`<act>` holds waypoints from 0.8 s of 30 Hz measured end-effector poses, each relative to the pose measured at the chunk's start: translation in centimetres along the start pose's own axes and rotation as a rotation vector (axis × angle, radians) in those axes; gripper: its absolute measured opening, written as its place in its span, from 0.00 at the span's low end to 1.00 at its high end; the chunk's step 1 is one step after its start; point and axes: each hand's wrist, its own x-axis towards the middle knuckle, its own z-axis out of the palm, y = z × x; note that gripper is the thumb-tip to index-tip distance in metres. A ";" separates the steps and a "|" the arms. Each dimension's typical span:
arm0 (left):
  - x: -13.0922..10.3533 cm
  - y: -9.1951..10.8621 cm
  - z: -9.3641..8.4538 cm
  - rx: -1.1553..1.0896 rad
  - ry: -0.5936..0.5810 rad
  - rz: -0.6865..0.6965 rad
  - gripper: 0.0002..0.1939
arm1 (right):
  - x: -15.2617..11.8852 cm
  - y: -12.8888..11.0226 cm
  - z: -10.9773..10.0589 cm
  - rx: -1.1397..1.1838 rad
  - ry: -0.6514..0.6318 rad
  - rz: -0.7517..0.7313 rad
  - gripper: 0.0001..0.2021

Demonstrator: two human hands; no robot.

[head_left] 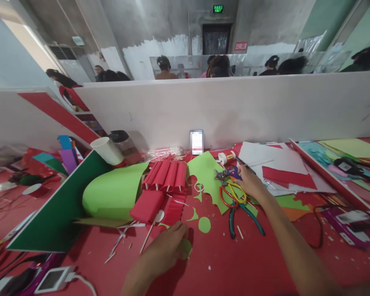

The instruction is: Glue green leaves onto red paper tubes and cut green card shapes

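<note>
My left hand (172, 243) is low over the red table, fingers curled together. A green paper circle (186, 249) shows from under its fingers, partly hidden by them. My right hand (249, 181) is closed around a purple-handled metal tool (230, 172) whose jaws point left; its exact kind is unclear. Just below that hand lie scissors with red and yellow handle loops (238, 194) and teal-handled pliers (246, 216). Another green circle (204, 225) lies flat between my hands. A cut green sheet (206, 172) is behind it.
Red folded paper pieces (166, 176) and a red block (148, 205) sit beside a curved green sheet (111, 193) and a dark green board (58, 205). A thread spool (226, 157) and a phone (196, 142) stand near the white partition (234, 107). White sheets (271, 160) lie right.
</note>
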 end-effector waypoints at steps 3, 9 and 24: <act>-0.2 0.3 -0.1 -0.078 0.019 -0.010 0.12 | -0.5 0.6 -1.2 0.019 0.047 0.006 0.12; 0.1 -0.2 -0.1 -0.148 0.003 0.018 0.09 | -1.5 2.4 -4.1 -0.007 0.133 0.114 0.13; 11.2 1.8 -0.5 -0.830 0.369 0.037 0.24 | -1.8 -1.4 -2.8 -0.007 -0.032 0.077 0.13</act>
